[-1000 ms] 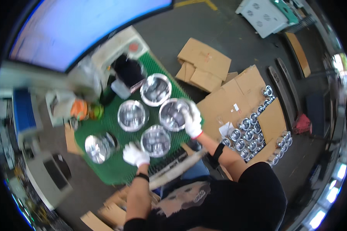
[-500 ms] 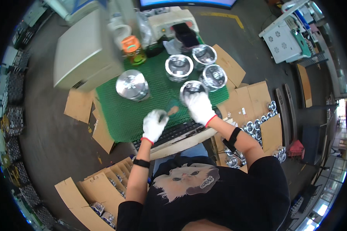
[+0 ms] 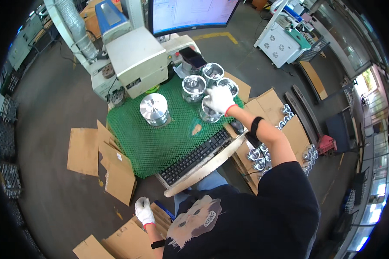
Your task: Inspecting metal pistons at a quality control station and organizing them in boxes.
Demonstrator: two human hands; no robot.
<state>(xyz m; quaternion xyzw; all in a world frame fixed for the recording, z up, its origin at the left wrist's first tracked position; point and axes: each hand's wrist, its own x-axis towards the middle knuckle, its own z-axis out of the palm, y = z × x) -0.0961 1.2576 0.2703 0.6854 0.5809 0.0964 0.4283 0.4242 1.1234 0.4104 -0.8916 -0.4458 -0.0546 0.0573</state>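
My right hand (image 3: 220, 99), in a white glove with a red cuff, is closed at the upper rim of a shiny metal piston (image 3: 209, 114) on the green mat (image 3: 134, 142). Its fingertips are partly hidden. Three more pistons stand hollow end up close by: a left one (image 3: 193, 87), a back one (image 3: 212, 72) and a right one (image 3: 229, 84). Another piston (image 3: 154, 108) stands crown up farther left. Away from the mat, my gloved left hand (image 3: 143, 210) is over the cardboard box at the lower left, fingers curled; whatever they hold is hidden.
A black keyboard (image 3: 196, 156) and mouse (image 3: 237, 126) lie along the near edge. A phone (image 3: 192, 57) rests behind the pistons. The white machine (image 3: 136, 60) and monitor (image 3: 190, 15) stand at the back. Open cartons (image 3: 136, 239) are lower left; more pistons (image 3: 259, 163) fill boxes at right.
My left hand has moved from above the keyboard down to the lower-left box. My right hand stays at the front piston. The whole view has shifted, showing more of the machine and monitor.
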